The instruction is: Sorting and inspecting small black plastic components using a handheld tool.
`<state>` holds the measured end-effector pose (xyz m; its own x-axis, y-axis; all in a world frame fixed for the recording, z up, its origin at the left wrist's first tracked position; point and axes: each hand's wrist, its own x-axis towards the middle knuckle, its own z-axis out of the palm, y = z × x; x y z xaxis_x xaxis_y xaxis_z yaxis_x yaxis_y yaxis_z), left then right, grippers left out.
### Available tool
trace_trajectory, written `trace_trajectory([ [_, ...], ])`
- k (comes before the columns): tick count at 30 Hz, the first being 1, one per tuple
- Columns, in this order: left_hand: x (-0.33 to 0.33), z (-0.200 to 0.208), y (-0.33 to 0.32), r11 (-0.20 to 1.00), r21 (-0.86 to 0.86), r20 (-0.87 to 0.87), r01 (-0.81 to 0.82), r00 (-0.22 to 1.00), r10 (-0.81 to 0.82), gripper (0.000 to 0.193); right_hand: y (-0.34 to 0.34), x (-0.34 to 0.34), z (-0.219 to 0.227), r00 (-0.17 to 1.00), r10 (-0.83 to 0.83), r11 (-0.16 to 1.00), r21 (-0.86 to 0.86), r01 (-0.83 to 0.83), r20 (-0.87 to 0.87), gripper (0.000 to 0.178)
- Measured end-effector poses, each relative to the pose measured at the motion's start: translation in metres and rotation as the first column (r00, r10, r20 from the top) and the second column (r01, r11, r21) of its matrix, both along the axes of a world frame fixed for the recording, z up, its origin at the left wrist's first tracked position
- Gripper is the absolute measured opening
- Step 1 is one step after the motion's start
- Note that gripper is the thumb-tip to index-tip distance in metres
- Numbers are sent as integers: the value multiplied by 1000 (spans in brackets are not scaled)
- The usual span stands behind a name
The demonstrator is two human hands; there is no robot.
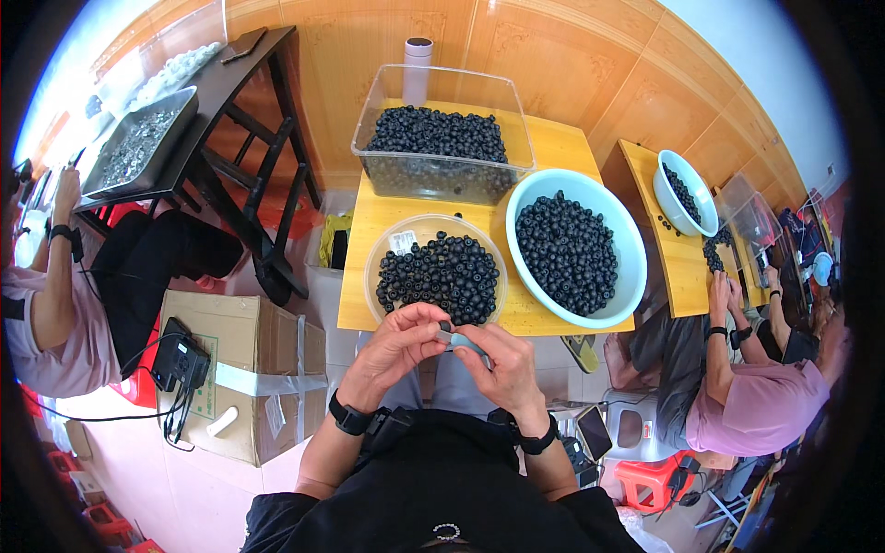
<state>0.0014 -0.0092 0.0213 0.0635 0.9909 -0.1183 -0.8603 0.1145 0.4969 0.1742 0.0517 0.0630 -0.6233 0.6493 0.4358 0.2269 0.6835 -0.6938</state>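
A dark piece (444, 326) is pinched in the left hand (395, 348), beside the right hand (506, 370); black beads (442, 276) are heaped in a round tray (372, 267).

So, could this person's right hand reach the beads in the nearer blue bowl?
Probably yes: the right hand is near the nearer blue bowl, whose black beads lie uncovered; nothing visible blocks the way, though the hand seems busy.

the beads (442, 281) look smooth, the basin (633, 263) glossy plastic.
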Motion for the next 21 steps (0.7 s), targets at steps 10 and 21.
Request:
trace_trajectory([
  [10,-1,-3,0,1000,12,21,21,1000,-21,13,0,0,2,1000,8,1000,-30,-8,10,19],
  [21,-1,20,-13,980,75,-27,184,983,-182,17,36,19,-32,965,-260,964,-52,259,-13,18],
])
